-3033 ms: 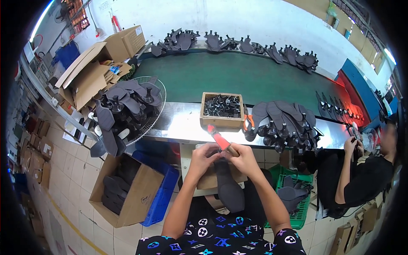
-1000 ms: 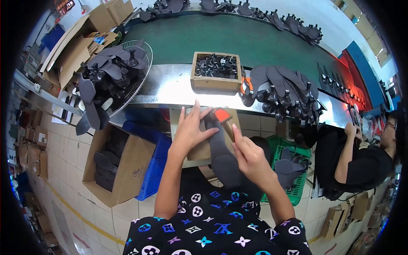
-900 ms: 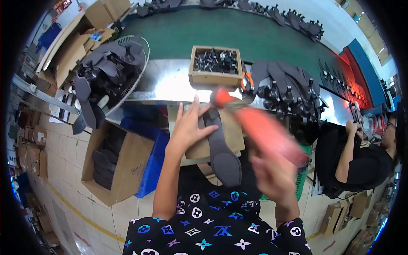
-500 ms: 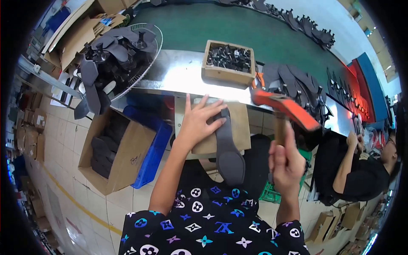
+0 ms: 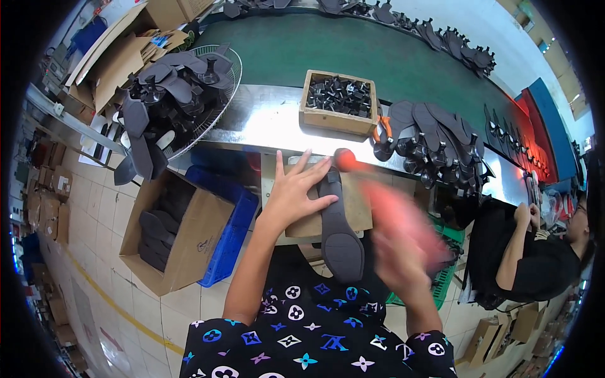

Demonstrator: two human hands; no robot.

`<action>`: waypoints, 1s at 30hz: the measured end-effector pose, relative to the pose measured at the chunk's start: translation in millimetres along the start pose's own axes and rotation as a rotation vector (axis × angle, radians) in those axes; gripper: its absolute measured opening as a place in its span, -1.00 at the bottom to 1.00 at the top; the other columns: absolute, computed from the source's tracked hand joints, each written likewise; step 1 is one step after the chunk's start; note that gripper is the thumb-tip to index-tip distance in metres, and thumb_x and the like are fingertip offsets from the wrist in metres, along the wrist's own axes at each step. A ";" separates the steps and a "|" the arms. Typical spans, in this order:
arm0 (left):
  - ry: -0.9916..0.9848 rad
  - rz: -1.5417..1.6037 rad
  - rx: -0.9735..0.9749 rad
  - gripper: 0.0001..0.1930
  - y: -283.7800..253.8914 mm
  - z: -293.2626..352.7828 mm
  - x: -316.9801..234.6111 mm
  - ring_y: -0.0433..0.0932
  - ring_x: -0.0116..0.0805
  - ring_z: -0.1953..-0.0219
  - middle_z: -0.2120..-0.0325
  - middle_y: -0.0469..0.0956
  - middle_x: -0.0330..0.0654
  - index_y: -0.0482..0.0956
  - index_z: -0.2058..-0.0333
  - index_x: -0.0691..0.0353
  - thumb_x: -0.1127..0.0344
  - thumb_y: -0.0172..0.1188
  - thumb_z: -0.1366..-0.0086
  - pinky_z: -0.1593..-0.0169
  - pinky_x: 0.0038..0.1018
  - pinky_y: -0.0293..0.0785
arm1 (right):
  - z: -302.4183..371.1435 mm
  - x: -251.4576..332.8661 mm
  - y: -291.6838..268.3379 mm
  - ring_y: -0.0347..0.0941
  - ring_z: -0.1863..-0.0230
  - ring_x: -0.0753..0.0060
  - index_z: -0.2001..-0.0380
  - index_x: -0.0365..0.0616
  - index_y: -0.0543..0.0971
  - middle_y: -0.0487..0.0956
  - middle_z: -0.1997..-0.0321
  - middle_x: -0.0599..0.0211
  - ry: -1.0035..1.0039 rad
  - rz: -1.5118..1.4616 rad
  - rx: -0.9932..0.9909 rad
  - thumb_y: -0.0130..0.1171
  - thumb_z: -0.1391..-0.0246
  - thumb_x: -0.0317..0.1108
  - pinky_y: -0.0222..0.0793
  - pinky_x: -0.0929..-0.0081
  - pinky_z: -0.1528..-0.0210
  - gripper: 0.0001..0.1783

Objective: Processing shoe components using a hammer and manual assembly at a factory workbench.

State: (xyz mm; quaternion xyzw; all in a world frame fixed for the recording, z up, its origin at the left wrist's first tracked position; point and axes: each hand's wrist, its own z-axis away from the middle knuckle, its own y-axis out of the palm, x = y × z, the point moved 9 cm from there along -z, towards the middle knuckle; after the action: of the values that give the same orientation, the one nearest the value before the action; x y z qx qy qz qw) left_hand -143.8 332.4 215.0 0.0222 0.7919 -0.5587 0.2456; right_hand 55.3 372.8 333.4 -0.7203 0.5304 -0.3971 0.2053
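Observation:
A dark grey shoe sole (image 5: 340, 236) lies bottom up across a light brown work block (image 5: 360, 198) in front of me, its wide end toward my body. My left hand (image 5: 295, 192) rests over the block with fingers spread, the thumb and index fingertip against the sole's narrow far end. In my right hand (image 5: 403, 268), smeared by motion, is a hammer with an orange-red head (image 5: 345, 159). One end of that head is at the sole's far end; whether it touches cannot be made out. The hammer's handle is lost in blur.
A wooden box of small black parts (image 5: 340, 118) stands on the metal bench edge. Beside it are orange-handled pliers (image 5: 382, 128) and a pile of soles (image 5: 435, 129). A wire basket of soles (image 5: 236, 75) is left. A carton (image 5: 201, 236) stands below. A co-worker (image 5: 535, 252) sits at right.
My right hand has swung the hammer down and left, from raised at the right to the sole's far end. My left hand keeps its place on the sole. The view has shifted slightly.

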 end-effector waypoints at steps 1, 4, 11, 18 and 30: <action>-0.004 0.007 0.007 -0.23 4.0 1.8 2.2 0.13 -0.13 -0.43 -0.27 0.41 -0.37 0.39 -0.29 -0.06 -0.24 0.25 -0.15 -0.40 0.31 -0.52 | -2.5 -32.7 53.8 0.53 0.35 0.06 -0.07 -0.43 0.47 0.58 0.26 0.05 0.357 -0.135 0.230 0.15 -0.13 -0.63 0.47 0.30 0.29 -0.60; -0.039 0.048 0.039 -0.35 3.5 2.8 4.1 0.19 -0.13 -0.40 -0.24 0.44 -0.37 0.47 -0.23 -0.12 -0.19 0.23 -0.19 -0.37 0.38 -0.52 | -14.5 -19.4 31.9 0.55 0.41 -0.02 -0.22 -0.41 0.38 0.55 0.28 -0.07 0.250 -0.211 0.053 0.16 -0.17 -0.60 0.48 0.26 0.39 -0.47; 0.004 0.462 -0.019 -0.72 -22.9 24.6 -21.2 0.65 -0.09 0.13 0.21 0.68 -0.15 0.69 0.13 0.19 0.19 0.26 -0.26 -0.03 -0.23 0.49 | -31.2 -23.3 1.8 0.54 0.40 -0.01 -0.23 -0.37 0.38 0.58 0.26 -0.01 0.239 -0.184 -0.072 0.16 -0.20 -0.55 0.50 0.30 0.34 -0.48; -0.120 0.984 0.236 -0.79 -65.4 84.4 -91.4 0.56 -0.29 0.42 0.46 0.58 -0.09 0.66 0.29 0.38 0.32 0.18 -0.31 0.29 -0.44 0.43 | -11.2 -44.9 100.3 0.53 0.04 0.20 -0.06 -0.18 0.55 0.60 0.11 0.23 0.019 0.268 0.510 0.25 -0.13 -0.29 0.38 0.30 -0.01 -0.57; 0.013 1.532 0.713 -0.71 -53.5 102.9 -153.7 0.60 -0.32 0.19 0.27 0.66 -0.10 0.65 0.08 0.35 0.25 0.08 -0.46 0.07 -0.43 0.44 | -18.4 28.7 17.2 0.54 0.23 0.03 0.24 -0.42 0.62 0.61 0.25 0.05 -0.086 -1.191 0.497 0.41 -0.04 -0.28 0.46 0.23 0.16 -0.63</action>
State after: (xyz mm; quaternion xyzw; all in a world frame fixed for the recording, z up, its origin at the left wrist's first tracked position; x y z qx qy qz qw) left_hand 12.2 257.0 299.2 0.6322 0.3359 -0.4542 0.5303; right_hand 33.9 342.5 342.3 -0.8376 -0.0766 -0.5247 0.1316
